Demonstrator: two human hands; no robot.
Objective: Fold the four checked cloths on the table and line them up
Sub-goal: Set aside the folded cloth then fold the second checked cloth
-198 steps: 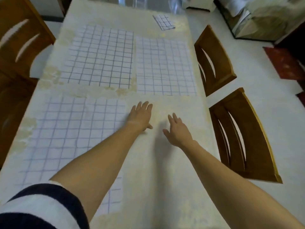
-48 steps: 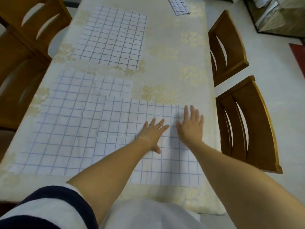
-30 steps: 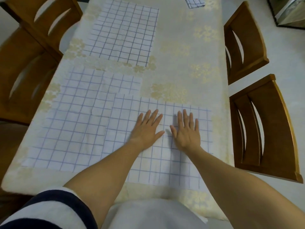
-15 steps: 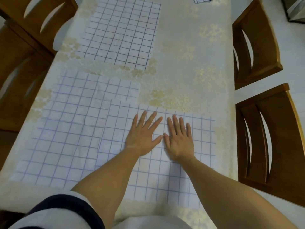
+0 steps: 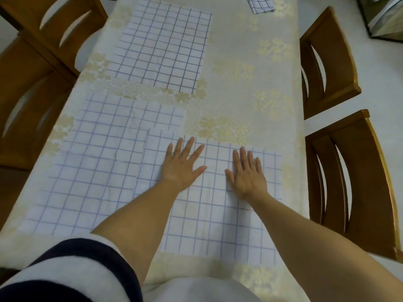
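A white cloth with blue checks [image 5: 209,214] lies flat at the near right of the table, its left edge overlapping a second checked cloth [image 5: 91,166] at the near left. My left hand [image 5: 182,165] and my right hand [image 5: 247,173] both press flat on the near right cloth, fingers straight and spread, a hand's width apart. A third checked cloth [image 5: 161,42] lies flat at the far left. A small folded checked cloth [image 5: 260,4] sits at the far edge, partly cut off by the frame.
The table wears a cream cloth with gold flowers [image 5: 246,88]. Two wooden chairs [image 5: 353,184] [image 5: 325,59] stand along the right side, and more wooden chairs [image 5: 32,88] along the left. A pale floor [image 5: 381,79] shows at the right.
The checked cloth from the far right now lies at the near right under my hands. In the last half second my hands have slid apart across it, the right one moving right.
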